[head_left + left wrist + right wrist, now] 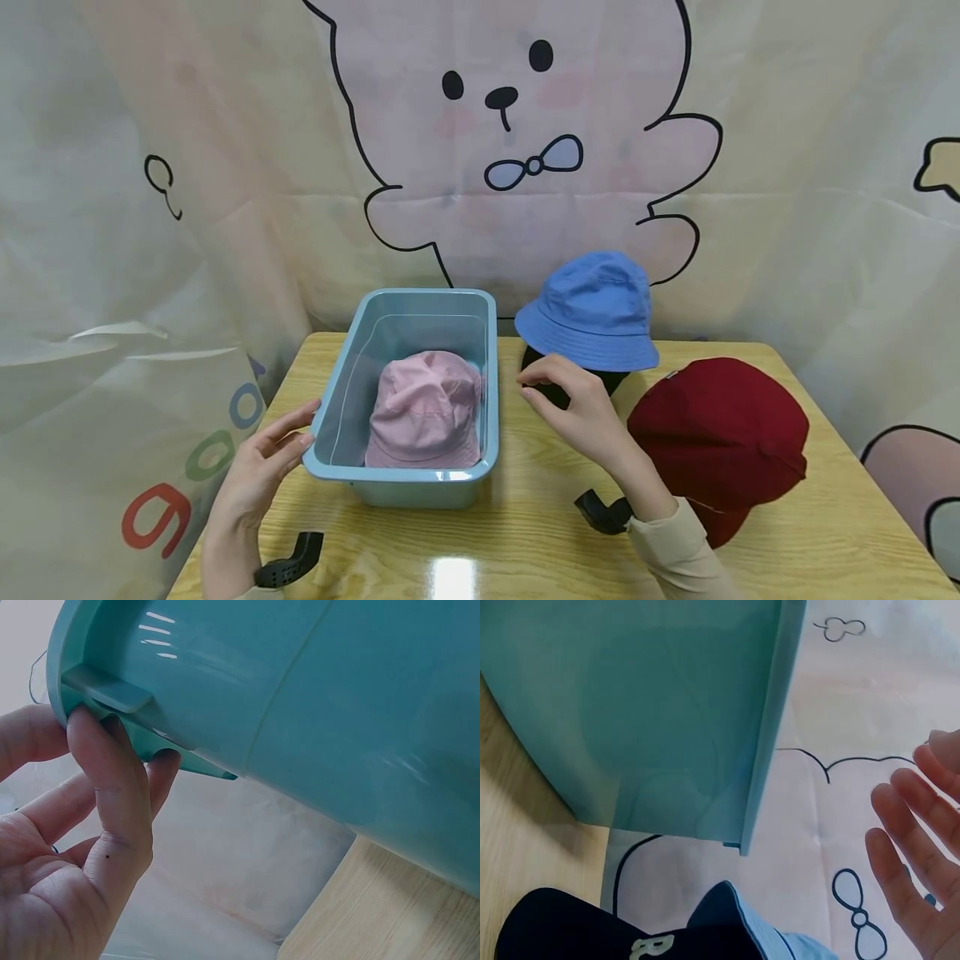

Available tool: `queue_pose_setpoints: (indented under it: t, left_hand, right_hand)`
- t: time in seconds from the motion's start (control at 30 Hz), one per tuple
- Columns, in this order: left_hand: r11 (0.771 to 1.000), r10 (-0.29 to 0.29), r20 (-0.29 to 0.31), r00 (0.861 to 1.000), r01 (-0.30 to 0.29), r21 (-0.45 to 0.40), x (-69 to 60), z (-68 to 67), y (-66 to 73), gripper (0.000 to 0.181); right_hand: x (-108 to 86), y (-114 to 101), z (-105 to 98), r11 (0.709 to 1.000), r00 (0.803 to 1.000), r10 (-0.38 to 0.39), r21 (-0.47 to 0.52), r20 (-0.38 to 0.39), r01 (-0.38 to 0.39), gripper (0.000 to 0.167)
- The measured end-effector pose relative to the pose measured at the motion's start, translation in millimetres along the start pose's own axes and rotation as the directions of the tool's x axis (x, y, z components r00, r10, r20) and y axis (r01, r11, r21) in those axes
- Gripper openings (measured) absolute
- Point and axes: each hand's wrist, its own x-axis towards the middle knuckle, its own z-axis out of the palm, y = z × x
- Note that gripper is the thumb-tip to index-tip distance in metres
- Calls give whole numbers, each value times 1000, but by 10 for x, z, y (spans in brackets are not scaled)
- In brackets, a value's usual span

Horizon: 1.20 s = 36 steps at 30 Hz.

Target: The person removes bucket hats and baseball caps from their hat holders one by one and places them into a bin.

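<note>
A light blue plastic tub stands on the table with a pink bucket hat lying inside it. My left hand holds the tub's left rim near the front corner; in the left wrist view its fingers curl up under the rim. To the right of the tub, my right hand hovers with bent fingers and holds nothing. Behind it, a blue bucket hat rests on a black cap, which is mostly hidden in the head view. A dark red cap lies beside my right forearm.
The wooden table bears all of these things. A printed cloth with a cartoon bear hangs close behind the table and along its left side. Each wrist carries a black bracket.
</note>
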Motion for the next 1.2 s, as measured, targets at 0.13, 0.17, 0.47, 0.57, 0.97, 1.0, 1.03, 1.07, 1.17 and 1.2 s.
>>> queue_pose_setpoints:
  t: [0.13,0.17,0.47,0.57,0.97,1.0,1.03,1.07,1.17,1.2]
  left_hand:
    - [1000,-5,-2,1000,5,-4,4,0,11,44]
    - [1000,-6,-2,1000,6,-7,4,-1,13,44]
    - [1000,0,10,1000,0,-13,4,0,14,44]
    - [1000,-5,4,1000,5,-13,-1,-2,18,44]
    - [1000,1,3,1000,-1,-20,-1,-17,4,43]
    - [1000,3,4,1000,-3,-21,-1,-18,3,43]
    - [1000,5,4,1000,-5,-21,-2,-17,3,43]
    - [1000,6,5,1000,-6,-22,-2,-14,3,43]
    - [1000,7,7,1000,-7,-24,1,-2,3,42]
    - [1000,7,7,1000,-7,-25,2,2,3,42]
  right_hand:
    - [-72,-38,-47,1000,1000,-4,-5,-24,4,18]
    - [-89,-53,-60,1000,1000,-2,-9,-29,2,18]
    - [-272,-123,-186,999,991,-21,-50,-129,14,30]
    - [-341,-148,-230,997,983,-57,-63,-174,46,37]
    - [-619,-213,-485,993,942,-54,-117,-333,15,29]
    - [-637,-212,-504,992,938,-54,-125,-341,11,26]
    - [-654,-211,-523,991,935,-57,-134,-350,10,22]
    - [-670,-211,-543,990,932,-59,-144,-358,7,21]
    - [-730,-221,-610,983,920,-61,-182,-387,-11,24]
    - [-751,-225,-631,982,915,-62,-190,-399,-16,25]
